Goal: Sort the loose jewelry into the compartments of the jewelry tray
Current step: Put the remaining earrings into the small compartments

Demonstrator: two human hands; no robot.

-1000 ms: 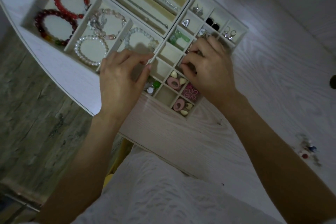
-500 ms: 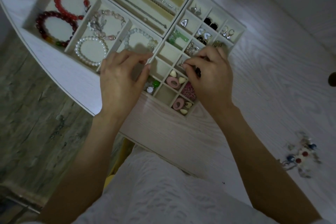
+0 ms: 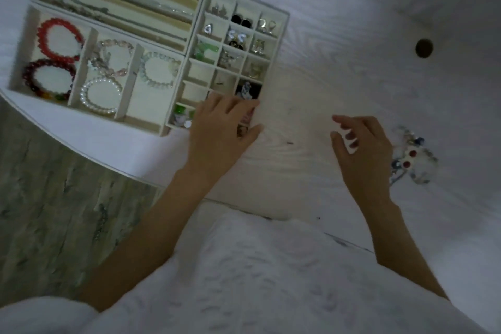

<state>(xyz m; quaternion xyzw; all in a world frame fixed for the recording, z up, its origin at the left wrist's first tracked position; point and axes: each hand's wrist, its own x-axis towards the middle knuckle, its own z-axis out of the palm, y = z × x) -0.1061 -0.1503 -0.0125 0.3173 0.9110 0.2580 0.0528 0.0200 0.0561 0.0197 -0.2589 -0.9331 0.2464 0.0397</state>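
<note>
A white, textured garment (image 3: 271,279) is being worn below the hands; both forearms are being left bare.

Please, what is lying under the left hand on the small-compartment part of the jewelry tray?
The left hand rests flat over the tray's nearest compartments. Only a pink piece shows at its fingers. Whatever else lies in those compartments is covered.

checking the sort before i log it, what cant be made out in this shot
Head view only:
- Near-corner small compartments of the jewelry tray: covered by the left hand.
- Loose jewelry on the table: partly behind the right hand, and too blurred to tell the pieces apart.
- Earrings: too small and blurred for detail.
</note>
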